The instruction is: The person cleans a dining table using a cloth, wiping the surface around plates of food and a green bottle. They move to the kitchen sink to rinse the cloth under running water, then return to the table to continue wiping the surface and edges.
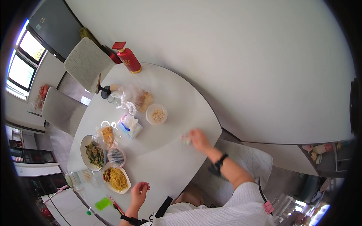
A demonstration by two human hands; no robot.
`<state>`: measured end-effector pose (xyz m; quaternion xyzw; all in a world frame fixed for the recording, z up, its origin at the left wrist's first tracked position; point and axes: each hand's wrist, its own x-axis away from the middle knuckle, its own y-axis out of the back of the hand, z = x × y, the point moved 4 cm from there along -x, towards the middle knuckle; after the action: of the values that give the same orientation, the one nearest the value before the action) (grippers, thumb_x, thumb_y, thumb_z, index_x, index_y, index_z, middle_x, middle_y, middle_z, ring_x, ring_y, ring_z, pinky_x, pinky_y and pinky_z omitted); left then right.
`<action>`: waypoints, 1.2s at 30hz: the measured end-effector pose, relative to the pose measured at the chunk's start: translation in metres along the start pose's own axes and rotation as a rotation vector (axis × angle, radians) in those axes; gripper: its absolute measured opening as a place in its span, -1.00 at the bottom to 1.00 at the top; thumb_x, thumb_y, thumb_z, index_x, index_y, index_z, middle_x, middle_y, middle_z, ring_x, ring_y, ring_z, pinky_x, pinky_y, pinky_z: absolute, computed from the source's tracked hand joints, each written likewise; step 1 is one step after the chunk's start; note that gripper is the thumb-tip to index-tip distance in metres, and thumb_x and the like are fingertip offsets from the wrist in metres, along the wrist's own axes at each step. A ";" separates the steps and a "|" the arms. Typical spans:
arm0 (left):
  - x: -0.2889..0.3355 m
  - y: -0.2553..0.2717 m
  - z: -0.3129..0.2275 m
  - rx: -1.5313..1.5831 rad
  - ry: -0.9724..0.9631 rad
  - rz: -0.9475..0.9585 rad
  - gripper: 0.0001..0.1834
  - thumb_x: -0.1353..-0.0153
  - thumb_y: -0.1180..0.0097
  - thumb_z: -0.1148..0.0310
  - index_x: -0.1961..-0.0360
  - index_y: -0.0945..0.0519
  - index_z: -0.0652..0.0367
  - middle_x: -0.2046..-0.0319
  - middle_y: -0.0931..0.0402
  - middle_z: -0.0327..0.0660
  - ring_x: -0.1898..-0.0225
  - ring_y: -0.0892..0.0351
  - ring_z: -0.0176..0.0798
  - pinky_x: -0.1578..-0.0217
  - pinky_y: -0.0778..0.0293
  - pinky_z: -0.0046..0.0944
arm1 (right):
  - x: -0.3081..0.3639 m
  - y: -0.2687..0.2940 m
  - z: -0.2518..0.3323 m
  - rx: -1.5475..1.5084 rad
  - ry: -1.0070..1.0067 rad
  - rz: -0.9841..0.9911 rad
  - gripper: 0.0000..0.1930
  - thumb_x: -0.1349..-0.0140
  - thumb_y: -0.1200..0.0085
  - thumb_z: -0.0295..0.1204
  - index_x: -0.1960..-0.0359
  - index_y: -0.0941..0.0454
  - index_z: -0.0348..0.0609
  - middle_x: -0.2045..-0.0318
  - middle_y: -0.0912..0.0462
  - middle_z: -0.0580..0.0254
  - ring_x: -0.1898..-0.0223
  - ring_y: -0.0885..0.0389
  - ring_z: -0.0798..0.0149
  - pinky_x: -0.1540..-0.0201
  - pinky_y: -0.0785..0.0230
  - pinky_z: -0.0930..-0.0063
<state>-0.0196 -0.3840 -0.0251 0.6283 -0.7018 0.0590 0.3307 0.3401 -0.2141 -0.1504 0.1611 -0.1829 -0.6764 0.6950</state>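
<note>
My right hand (pixel 200 140) is over the right side of the white table (pixel 162 150), smeared by motion. At its fingertips is a small whitish thing (pixel 186 139), too blurred to name. Loosely curled, my left hand (pixel 140 191) is above the near table edge with nothing visible in it. Just left of that hand lies a white plate (pixel 126 187) with yellow shredded food (pixel 117 179). Farther off, a round clear tub (pixel 150 119) contains pale pieces (pixel 158 115).
A tissue pack (pixel 130 127), bagged food (pixel 143 101), a bowl of greens (pixel 85 158) and a wrapped round container (pixel 116 157) crowd the left side. A red pump bottle (pixel 130 60) stands at the far edge. Chairs (pixel 88 62) surround the table, and a glass (pixel 81 179) is at left.
</note>
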 end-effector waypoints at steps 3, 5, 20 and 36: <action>-0.001 -0.010 -0.019 -0.113 -0.037 0.035 -0.87 -0.22 0.07 0.61 0.26 -0.52 0.37 0.43 -0.57 -0.17 0.37 -0.60 -0.33 0.32 -0.54 -0.39 | -0.115 0.053 0.021 0.252 0.424 -0.295 -0.69 -0.02 0.08 -0.72 0.27 -0.61 -0.09 0.35 -0.48 0.12 0.25 -0.45 0.04 0.22 -0.33 0.26; -0.005 -0.012 -0.023 -0.167 -0.104 0.033 -0.88 -0.21 0.04 0.59 0.27 -0.53 0.33 0.44 -0.59 -0.16 0.39 -0.62 -0.32 0.35 -0.53 -0.38 | -0.165 0.072 0.009 0.331 0.323 -0.200 -0.58 -0.03 0.09 -0.73 0.23 -0.67 0.10 0.37 -0.47 0.19 0.28 -0.44 0.10 0.20 -0.34 0.28; 0.089 0.036 0.058 0.080 -0.047 -0.203 -0.90 -0.25 0.07 0.58 0.29 -0.51 0.32 0.46 -0.57 -0.19 0.42 -0.58 -0.36 0.35 -0.50 -0.41 | 0.057 0.075 -0.029 0.472 0.054 -0.361 -0.46 0.03 0.09 -0.79 0.06 -0.61 0.08 0.32 -0.41 0.18 0.24 -0.38 0.12 0.14 -0.29 0.30; 0.234 0.125 0.162 0.046 -0.214 -0.307 -0.91 -0.23 0.03 0.59 0.30 -0.52 0.32 0.46 -0.57 -0.19 0.43 -0.58 -0.35 0.36 -0.49 -0.40 | 0.315 -0.252 0.130 0.281 0.082 -0.102 -0.49 0.03 0.04 -0.69 0.04 -0.59 0.12 0.33 -0.44 0.15 0.24 -0.42 0.07 0.17 -0.32 0.23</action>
<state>-0.1957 -0.6369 0.0166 0.7379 -0.6274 -0.0434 0.2449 0.0627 -0.5337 -0.1434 0.2934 -0.2386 -0.6714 0.6373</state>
